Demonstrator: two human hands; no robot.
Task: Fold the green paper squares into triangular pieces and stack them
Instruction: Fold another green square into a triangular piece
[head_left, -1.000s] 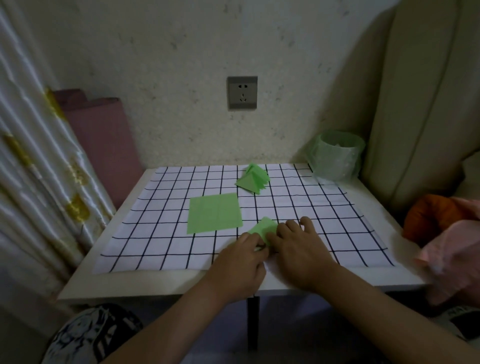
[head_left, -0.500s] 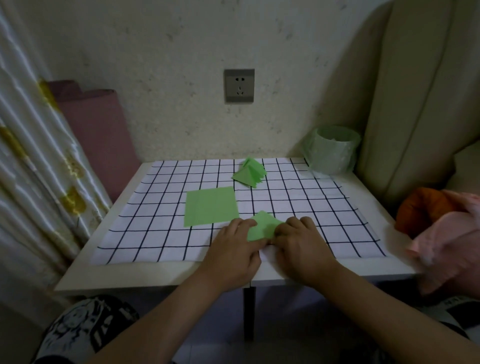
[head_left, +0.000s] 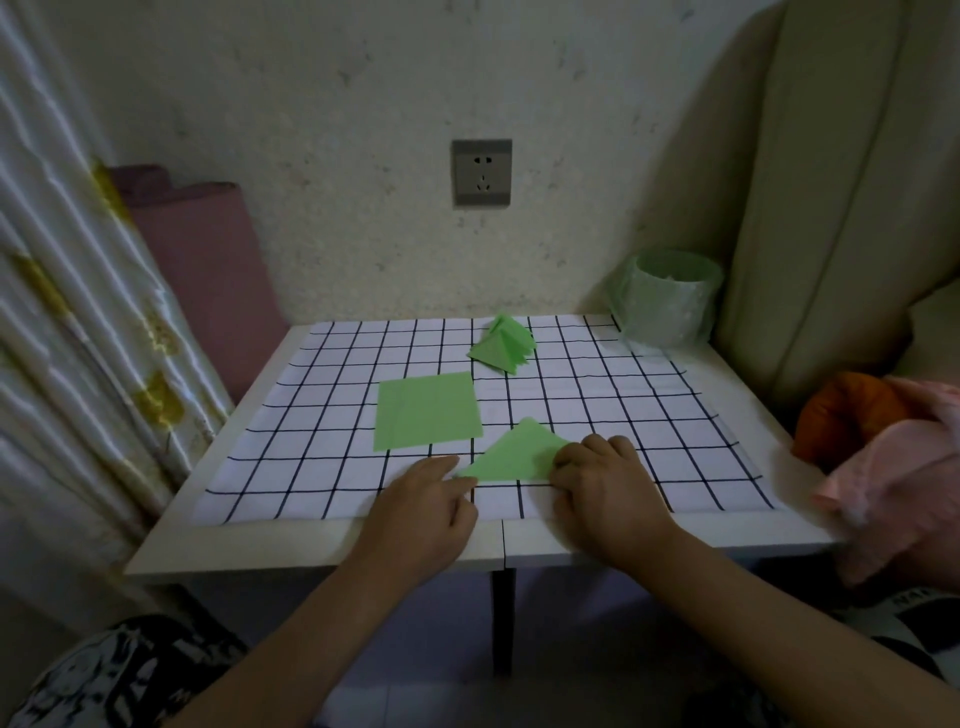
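Note:
A folded green triangle (head_left: 511, 453) lies flat on the checked cloth (head_left: 311, 447) near the table's front edge. My left hand (head_left: 428, 506) touches its left corner with the fingertips. My right hand (head_left: 605, 486) covers its right corner, bent fingers pressing down on the paper. Behind the triangle sits a flat pile of green paper squares (head_left: 427, 410). Farther back, a stack of folded green triangles (head_left: 503, 344) fans out loosely.
The small white table (head_left: 332, 543) stands against a wall with a socket (head_left: 482, 172). A green plastic-lined tub (head_left: 667, 299) occupies the back right corner. Curtain (head_left: 72, 332) on the left, a cushion and pink and orange cloth (head_left: 893, 447) on the right.
My hands have slid apart along the folded paper's near edge, uncovering the triangle. The camera view has shifted slightly; the square pile and the stack have not moved.

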